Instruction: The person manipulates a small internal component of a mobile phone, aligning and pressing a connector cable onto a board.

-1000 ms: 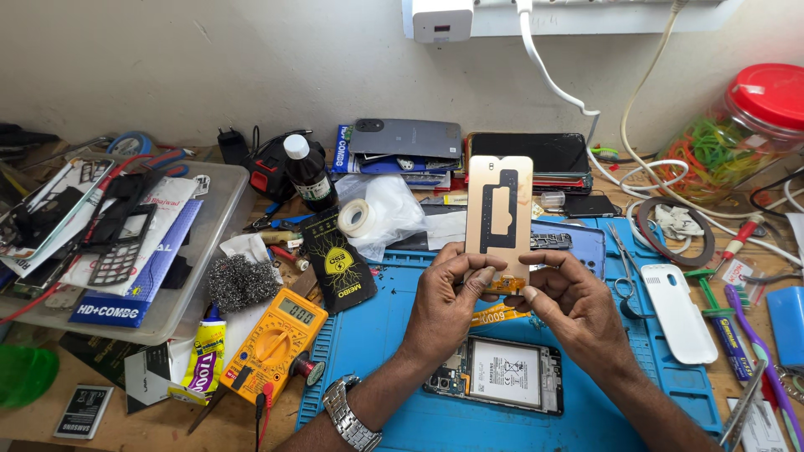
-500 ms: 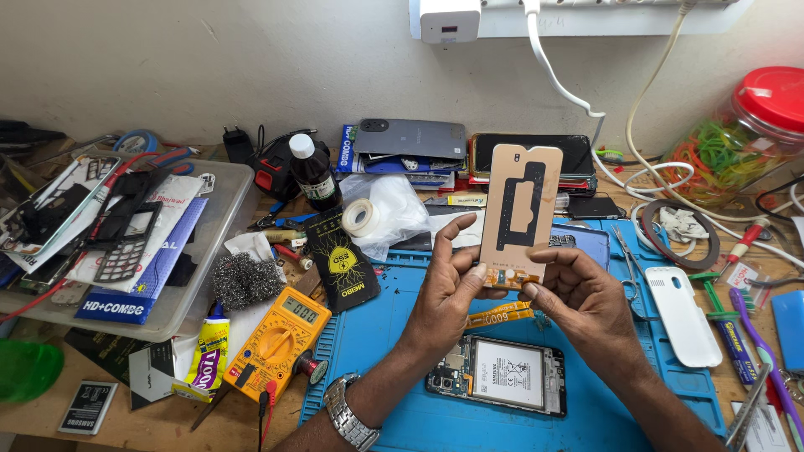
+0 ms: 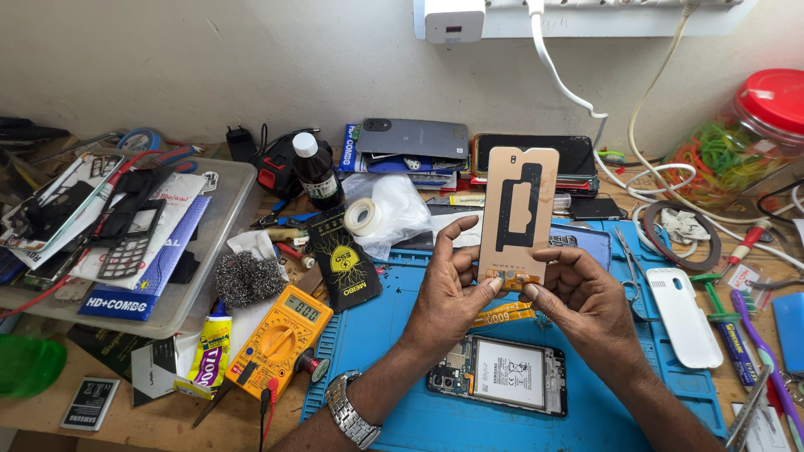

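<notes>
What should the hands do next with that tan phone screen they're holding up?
Probably lower the tan screen panel toward the opened phone on the blue mat. Both the left hand and right hand pinch its bottom edge, holding it upright, and the phone lies open just beneath.

A single head-worn camera looks forward and down from close above the cluttered wooden table (image 3: 50, 410), facing the pale plaster wall (image 3: 209, 59) that fills the upper frame. Both forearms enter from the bottom edge, placing the left hand (image 3: 448, 293) and right hand (image 3: 586, 297) at centre, near the lens.
</notes>
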